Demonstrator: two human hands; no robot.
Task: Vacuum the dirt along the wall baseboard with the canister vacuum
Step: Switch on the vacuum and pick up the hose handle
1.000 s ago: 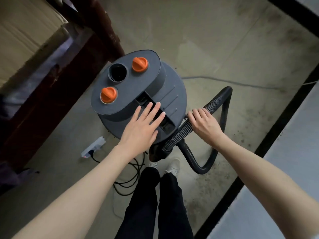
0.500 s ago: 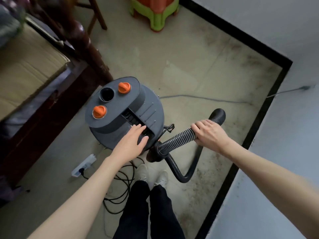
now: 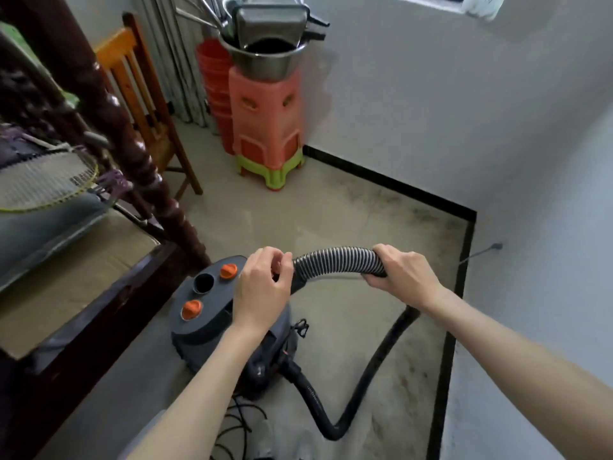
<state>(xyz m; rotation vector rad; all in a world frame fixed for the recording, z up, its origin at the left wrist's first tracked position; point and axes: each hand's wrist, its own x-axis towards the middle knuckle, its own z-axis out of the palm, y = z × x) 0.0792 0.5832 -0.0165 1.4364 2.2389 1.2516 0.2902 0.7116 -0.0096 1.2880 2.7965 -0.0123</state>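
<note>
The grey canister vacuum [image 3: 205,330] with two orange knobs stands on the floor beside a dark bed frame. Its ribbed black hose [image 3: 335,260] loops from the canister's front across the floor and rises in front of me. My right hand [image 3: 403,272] grips the hose further along. My left hand [image 3: 263,287] curls its fingers around the hose's free end, above the canister top. The black baseboard [image 3: 461,280] runs along the white wall to the right and meets a corner ahead. Dark dirt [image 3: 428,220] speckles the floor near it.
A dark wooden bed frame [image 3: 132,154] with cardboard and a racket fills the left. A wooden chair [image 3: 142,104] and stacked orange and green plastic stools [image 3: 265,127] carrying a metal basin stand at the far wall. A power cord [image 3: 238,423] lies coiled near my feet.
The view has tilted up toward the far wall. My left hand left the canister top and took the hose's free end. My right hand raised the hose higher.
</note>
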